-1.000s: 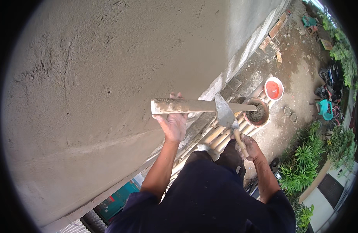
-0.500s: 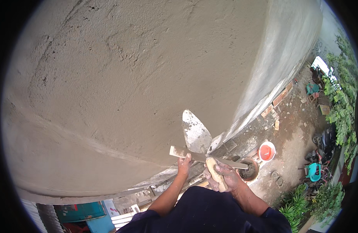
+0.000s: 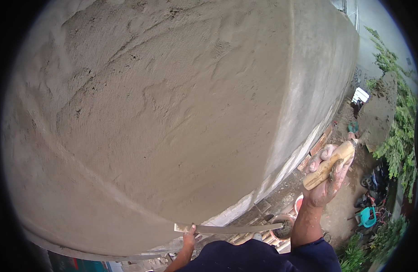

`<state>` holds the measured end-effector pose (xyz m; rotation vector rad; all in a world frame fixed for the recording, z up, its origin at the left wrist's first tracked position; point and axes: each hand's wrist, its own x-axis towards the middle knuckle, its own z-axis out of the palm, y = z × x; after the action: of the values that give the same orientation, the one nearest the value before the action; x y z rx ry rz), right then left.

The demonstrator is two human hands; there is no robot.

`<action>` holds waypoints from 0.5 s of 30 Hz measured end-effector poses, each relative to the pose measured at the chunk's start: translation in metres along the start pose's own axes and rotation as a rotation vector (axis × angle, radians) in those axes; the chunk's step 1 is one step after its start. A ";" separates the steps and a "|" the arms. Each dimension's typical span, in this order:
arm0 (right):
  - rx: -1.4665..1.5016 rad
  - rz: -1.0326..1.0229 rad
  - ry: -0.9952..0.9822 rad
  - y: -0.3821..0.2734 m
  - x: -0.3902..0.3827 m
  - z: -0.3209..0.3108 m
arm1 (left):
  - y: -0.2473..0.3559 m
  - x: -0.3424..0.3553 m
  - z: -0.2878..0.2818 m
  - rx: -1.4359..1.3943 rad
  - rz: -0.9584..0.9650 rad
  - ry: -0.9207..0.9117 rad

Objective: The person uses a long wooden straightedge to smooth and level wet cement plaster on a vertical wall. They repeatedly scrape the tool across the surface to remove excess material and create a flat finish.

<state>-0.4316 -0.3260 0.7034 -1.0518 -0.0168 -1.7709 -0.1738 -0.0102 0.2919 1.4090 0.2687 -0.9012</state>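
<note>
1. two hands are seen in the head view: the left hand (image 3: 190, 236) is closed around the left end of a long board (image 3: 236, 229); the trowel (image 3: 376, 119) is gripped by its wooden handle (image 3: 323, 173) in the right hand (image 3: 337, 177), at right.
2. what looks like grey mortar (image 3: 383, 86) is carried on the blade, well apart from the wall (image 3: 150, 113); it could be spilled if the blade were tipped.
3. the right hand is smeared, so the handle could be let slip through wet fingers.
4. the board is held at one end only; its right end could be swung into the damp-looking wall, and the surface scored.
5. that end overlaps the bucket (image 3: 273, 234) in view; contact cannot be told, but the bucket could be knocked if the board were dipped.
</note>
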 end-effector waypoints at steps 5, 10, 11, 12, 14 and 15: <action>0.031 -0.448 0.157 0.024 0.017 0.024 | 0.005 -0.005 0.010 -0.009 0.044 0.013; -0.967 0.136 -0.330 0.117 -0.040 0.011 | 0.006 -0.004 0.011 0.019 0.008 0.037; -0.955 0.440 -0.477 0.132 -0.058 -0.001 | 0.005 -0.002 0.010 0.018 -0.008 0.033; -0.962 0.500 -0.513 0.142 -0.084 -0.014 | 0.004 -0.001 0.007 0.031 0.005 0.038; -0.957 0.575 -0.479 0.159 -0.126 -0.048 | 0.000 0.002 0.004 0.010 0.044 -0.029; -0.911 0.593 -0.439 0.163 -0.147 -0.068 | -0.002 0.002 0.005 -0.025 0.044 0.027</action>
<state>-0.3378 -0.3231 0.4936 -1.8350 0.8098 -0.9465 -0.1755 -0.0153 0.2904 1.3998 0.2680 -0.8404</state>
